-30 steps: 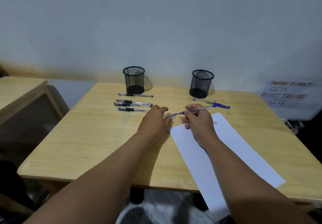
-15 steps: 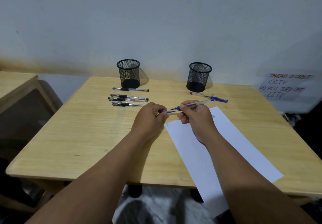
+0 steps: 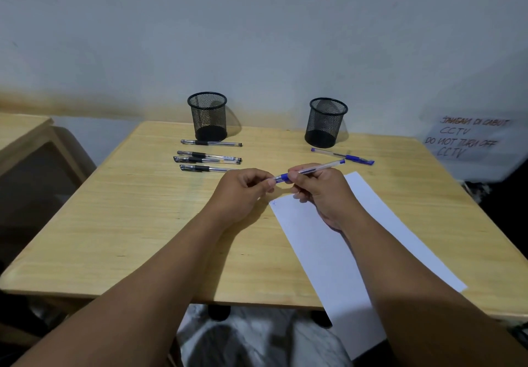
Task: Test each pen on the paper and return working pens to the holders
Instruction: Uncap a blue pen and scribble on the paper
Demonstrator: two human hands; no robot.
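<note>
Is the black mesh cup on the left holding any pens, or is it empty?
Empty, as far as the mesh shows: the left holder stands upright with nothing sticking out of it, and four black pens lie on the table in front.

Wooden table (image 3: 120, 223) bearing paper (image 3: 323, 252), two holders (image 3: 207, 115), pens (image 3: 210, 143)

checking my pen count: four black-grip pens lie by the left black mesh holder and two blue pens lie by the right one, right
Not quite. The head view shows one blue-grip pen lying by the right black mesh holder; the other blue pen is held in both hands. Four black-grip pens by the left black mesh holder is correct.
</note>
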